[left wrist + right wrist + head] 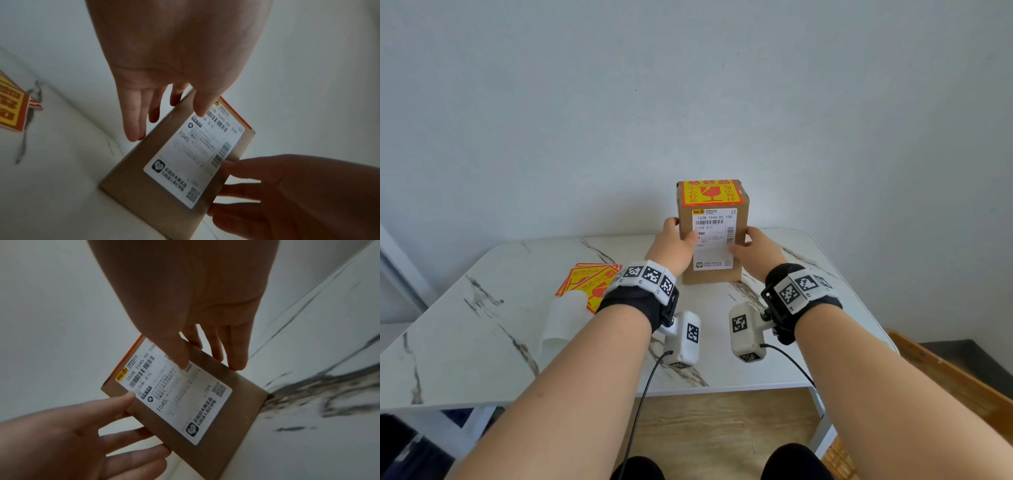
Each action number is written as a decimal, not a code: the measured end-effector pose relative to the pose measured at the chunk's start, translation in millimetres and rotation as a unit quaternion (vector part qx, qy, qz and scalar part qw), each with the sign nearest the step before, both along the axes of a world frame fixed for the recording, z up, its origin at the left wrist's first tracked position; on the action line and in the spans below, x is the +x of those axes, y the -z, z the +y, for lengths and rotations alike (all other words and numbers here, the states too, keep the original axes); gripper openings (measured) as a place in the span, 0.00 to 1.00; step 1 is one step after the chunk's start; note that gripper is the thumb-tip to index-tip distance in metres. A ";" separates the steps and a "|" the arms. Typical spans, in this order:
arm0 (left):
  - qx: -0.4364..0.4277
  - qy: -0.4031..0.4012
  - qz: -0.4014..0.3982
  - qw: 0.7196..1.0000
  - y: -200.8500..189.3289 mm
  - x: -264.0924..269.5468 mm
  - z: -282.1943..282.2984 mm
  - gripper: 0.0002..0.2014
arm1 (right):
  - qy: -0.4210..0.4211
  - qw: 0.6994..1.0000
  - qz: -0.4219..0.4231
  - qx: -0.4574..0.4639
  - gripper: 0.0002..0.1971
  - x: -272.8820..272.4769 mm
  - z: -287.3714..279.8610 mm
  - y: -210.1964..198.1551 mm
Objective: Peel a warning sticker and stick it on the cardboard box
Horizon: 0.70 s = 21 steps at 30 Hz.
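Observation:
A tall cardboard box [714,275] stands upright on the marble table [482,342], with a white shipping label on its front. A red-and-yellow warning sticker [710,192] lies flat on its top face. My left hand [673,241] holds the box's left edge, thumb on the label and fingers along the side. My right hand [755,251] holds the right edge the same way. In the left wrist view the left hand [174,65] and right hand [298,194] flank the box [144,186]. The right wrist view shows the box [236,402] between both hands too.
A fanned stack of warning stickers [585,281] lies on the table left of my left wrist, with a white backing sheet [565,318] in front of it. The wall stands just behind the box. A wooden chair [962,383] is at the table's right.

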<state>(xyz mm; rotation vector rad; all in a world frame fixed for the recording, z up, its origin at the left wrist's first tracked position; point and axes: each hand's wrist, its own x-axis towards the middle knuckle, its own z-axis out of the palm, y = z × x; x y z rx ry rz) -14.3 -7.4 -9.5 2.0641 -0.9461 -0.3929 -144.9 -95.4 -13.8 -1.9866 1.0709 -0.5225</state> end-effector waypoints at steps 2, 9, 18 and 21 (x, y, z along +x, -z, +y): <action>0.003 0.004 -0.008 1.000 4.9 4.2 -5.5 0.24 | 0.005 1.000 0.000 -0.002 0.21 7.7 -3.6 2.9; 0.007 0.004 0.005 1.000 14.5 25.4 -32.6 0.25 | 0.028 1.000 0.002 -0.006 0.22 37.3 -19.6 12.1; -0.007 -0.011 0.030 0.999 25.3 43.8 -54.9 0.24 | 0.031 0.999 -0.011 -0.004 0.21 61.9 -38.0 16.7; -0.025 -0.005 0.030 0.999 28.4 44.9 -56.2 0.23 | 0.051 0.999 -0.013 -0.011 0.25 65.0 -36.4 19.0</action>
